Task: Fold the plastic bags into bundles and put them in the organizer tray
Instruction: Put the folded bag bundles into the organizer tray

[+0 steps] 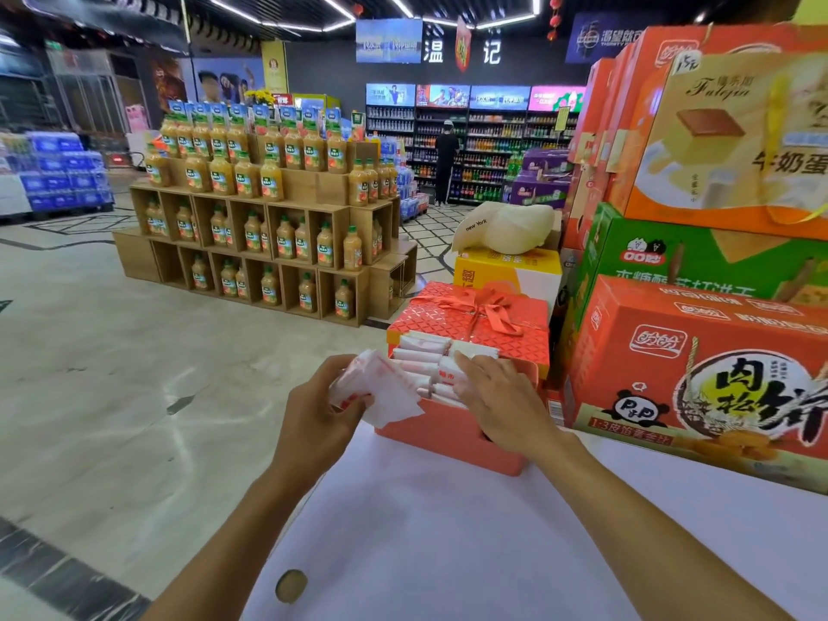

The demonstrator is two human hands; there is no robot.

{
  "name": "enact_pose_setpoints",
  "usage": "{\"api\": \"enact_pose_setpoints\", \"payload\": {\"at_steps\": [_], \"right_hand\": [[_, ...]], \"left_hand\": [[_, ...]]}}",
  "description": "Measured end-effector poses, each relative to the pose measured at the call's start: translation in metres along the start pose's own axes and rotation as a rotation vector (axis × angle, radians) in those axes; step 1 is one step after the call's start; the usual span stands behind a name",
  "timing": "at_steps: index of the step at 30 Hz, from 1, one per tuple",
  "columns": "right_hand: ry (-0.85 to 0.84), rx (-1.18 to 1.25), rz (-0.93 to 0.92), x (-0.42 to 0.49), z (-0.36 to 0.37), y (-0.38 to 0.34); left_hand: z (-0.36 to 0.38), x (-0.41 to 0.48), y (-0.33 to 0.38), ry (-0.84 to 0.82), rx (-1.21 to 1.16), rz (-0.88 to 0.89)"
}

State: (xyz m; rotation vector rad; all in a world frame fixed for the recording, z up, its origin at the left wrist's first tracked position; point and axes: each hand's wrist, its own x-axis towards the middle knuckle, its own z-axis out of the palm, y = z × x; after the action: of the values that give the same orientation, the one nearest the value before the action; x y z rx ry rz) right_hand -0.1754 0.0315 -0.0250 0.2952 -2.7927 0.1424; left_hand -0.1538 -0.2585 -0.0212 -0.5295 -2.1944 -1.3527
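Left hand [319, 414] grips a folded white, red-printed bag bundle [386, 393]

The folded bag [381, 392] was thin, crinkled white plastic with a faint sheen, as were the bundles [423, 365] packed in the organizer tray [452, 441], whose wall looked like smooth, matt coral plastic. The table top [448, 553] was a flat, matt white sheet, while the gift box [452, 322] behind it had glossy embossed red paper and a satin-like ribbon [493, 309]. The cartons [699, 396] were glossy printed cardboard, the display crates [313, 188] plain matt wood, and the floor [112, 374] polished, reflective stone.
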Motion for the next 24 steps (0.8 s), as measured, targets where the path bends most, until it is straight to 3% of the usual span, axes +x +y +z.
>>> {"api": "enact_pose_setpoints", "payload": {"at_steps": [9, 14, 24], "right_hand": [[-0.188, -0.03, 0.035, -0.004, -0.003, -0.002], [-0.025, -0.048, -0.087, -0.017, 0.002, -0.002], [-0.153, 0.08, -0.042, -0.017, 0.0, -0.002]], "left_hand": [[0.005, -0.007, 0.0, -0.007, 0.005, -0.023], [0.004, -0.006, -0.002, 0.0, 0.013, -0.018], [0.001, 0.006, 0.005, -0.01, -0.01, 0.01]]}}
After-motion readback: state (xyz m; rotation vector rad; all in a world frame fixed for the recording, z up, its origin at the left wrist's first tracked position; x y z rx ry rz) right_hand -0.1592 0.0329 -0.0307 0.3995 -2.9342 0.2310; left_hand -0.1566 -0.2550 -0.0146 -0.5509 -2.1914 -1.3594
